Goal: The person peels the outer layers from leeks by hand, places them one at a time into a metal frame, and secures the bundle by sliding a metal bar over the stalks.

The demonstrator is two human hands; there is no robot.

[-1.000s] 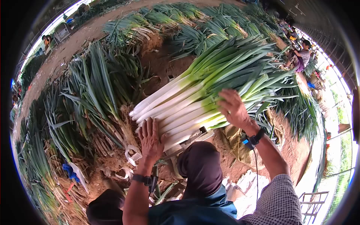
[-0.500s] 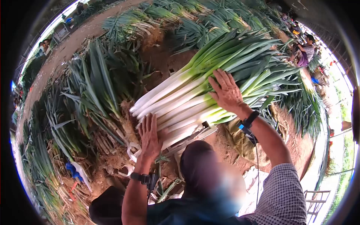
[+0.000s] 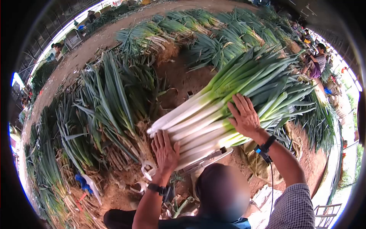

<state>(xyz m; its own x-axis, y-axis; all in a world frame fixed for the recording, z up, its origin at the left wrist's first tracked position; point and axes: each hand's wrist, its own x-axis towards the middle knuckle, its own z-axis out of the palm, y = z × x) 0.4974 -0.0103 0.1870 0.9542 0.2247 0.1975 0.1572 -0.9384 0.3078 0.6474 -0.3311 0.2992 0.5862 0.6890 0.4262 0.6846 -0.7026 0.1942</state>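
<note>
A wide bundle of cleaned leeks [image 3: 198,124] lies before me, white stems toward the lower left and green leaves fanning to the upper right. My left hand [image 3: 166,152] rests with outstretched fingers against the white root ends. Across the middle of the bundle, where white turns to green, my right hand [image 3: 244,117] lies flat with fingers spread. Neither hand is wrapped around a stem. Under the near side of the leeks, part of a metal-edged stand [image 3: 206,160] shows; the rest is covered.
Untrimmed leeks [image 3: 114,95] with dirty roots are heaped to the left. More leek bundles [image 3: 225,45] lie on the soil beyond. A blue-handled tool [image 3: 84,183] sits at lower left, a brown sack [image 3: 255,158] at right. Another person [image 3: 318,59] is at far right.
The camera view has tilted, so the whole scene sits lower and farther right. Both hands keep nearly the same places on the leeks, still with fingers extended.
</note>
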